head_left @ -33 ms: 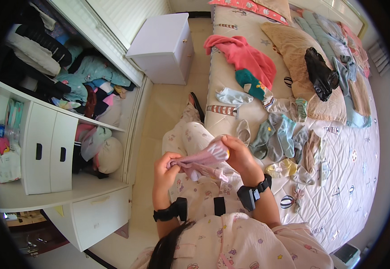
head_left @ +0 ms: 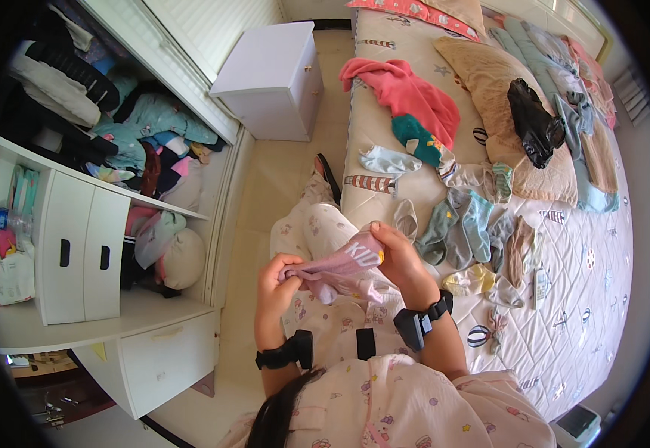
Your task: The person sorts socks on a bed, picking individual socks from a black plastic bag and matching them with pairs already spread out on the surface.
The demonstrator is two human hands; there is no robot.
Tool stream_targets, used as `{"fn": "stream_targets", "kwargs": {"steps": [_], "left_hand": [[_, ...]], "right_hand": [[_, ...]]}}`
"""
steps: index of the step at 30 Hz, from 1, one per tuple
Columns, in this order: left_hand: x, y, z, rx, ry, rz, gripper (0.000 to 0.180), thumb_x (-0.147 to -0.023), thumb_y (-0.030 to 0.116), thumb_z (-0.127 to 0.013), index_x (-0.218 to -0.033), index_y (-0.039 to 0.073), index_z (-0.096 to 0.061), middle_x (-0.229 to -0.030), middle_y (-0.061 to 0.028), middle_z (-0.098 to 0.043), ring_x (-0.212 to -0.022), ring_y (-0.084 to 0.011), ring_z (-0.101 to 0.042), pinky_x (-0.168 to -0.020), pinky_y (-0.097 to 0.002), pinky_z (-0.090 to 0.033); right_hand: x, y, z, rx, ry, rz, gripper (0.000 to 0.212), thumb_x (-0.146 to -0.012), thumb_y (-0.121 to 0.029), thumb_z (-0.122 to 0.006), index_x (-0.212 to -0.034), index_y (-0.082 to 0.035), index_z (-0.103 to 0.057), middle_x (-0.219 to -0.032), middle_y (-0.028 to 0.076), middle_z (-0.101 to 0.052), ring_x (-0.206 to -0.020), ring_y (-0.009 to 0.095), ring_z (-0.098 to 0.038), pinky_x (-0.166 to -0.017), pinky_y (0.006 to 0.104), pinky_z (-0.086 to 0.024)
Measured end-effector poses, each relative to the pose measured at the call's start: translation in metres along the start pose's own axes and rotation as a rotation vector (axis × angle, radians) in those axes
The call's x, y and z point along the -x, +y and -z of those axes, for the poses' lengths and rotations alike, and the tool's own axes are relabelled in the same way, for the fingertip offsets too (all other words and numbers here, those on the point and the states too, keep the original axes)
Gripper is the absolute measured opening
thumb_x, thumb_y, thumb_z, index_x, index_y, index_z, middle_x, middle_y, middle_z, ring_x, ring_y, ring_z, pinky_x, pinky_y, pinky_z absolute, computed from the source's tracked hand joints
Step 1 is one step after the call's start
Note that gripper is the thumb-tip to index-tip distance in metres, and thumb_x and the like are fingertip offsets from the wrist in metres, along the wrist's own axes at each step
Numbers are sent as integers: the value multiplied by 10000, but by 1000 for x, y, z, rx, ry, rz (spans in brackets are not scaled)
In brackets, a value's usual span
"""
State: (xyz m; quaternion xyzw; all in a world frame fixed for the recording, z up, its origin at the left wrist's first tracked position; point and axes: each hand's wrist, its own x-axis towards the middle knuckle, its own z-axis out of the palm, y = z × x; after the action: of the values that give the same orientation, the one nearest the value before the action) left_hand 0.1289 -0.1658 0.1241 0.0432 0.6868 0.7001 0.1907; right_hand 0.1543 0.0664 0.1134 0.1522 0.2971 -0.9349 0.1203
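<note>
My left hand [head_left: 279, 280] and right hand [head_left: 400, 257] both grip pink sock [head_left: 344, 270]; sock pile [head_left: 474, 231] on bed [head_left: 586, 313] beside.

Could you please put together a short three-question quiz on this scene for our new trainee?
1. True or false: both hands grip the pink sock.
2. What lies on the tan pillow? A) a black bag B) a white cup C) a red book
3. Which piece of furniture stands on the floor beside the bed?

Key:
1. True: the left hand pinches one end and the right hand holds the other.
2. A: the black bag.
3. The white nightstand.
</note>
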Motion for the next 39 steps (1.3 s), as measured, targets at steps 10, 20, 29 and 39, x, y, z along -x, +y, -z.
{"fn": "stream_targets", "kwargs": {"steps": [10,20,29,39], "left_hand": [[3,-6,-11,271,-61,139,404,-643,-91,-457,-1027,13,-527,-915,-49,-563,-781,-97,-522,-637,-191,-410],[-4,-15,-15,266,-225,185,436,-710,-58,-544,-1134,20,-484,-1075,-61,-536,-988,-112,-507,-825,-222,-410],[-30,-48,-15,189,-108,238,352,-733,-12,-469,-1078,18,-533,-1052,-47,-538,-926,-109,-503,-801,-225,-406],[-38,-76,-14,-117,-267,271,416,-726,16,-626,-1123,37,-503,-1087,-75,-544,-967,-140,-519,-822,-259,-422]], "right_hand": [[5,0,-5,-106,-222,51,251,-889,-257,-523,-956,-14,-534,-1221,181,-511,-1064,250,-530,-939,383,-405],[-11,6,38,445,123,286,154,-888,-133,-555,-981,-11,-565,-871,25,-599,-767,80,-551,-681,223,-455],[3,-18,42,549,165,-19,488,-827,-246,-634,-1220,-42,-430,-1060,89,-556,-831,137,-574,-697,255,-481],[-6,-5,77,1403,291,226,364,-674,-209,-709,-969,-13,-623,-742,125,-636,-674,250,-620,-635,340,-487]]}}
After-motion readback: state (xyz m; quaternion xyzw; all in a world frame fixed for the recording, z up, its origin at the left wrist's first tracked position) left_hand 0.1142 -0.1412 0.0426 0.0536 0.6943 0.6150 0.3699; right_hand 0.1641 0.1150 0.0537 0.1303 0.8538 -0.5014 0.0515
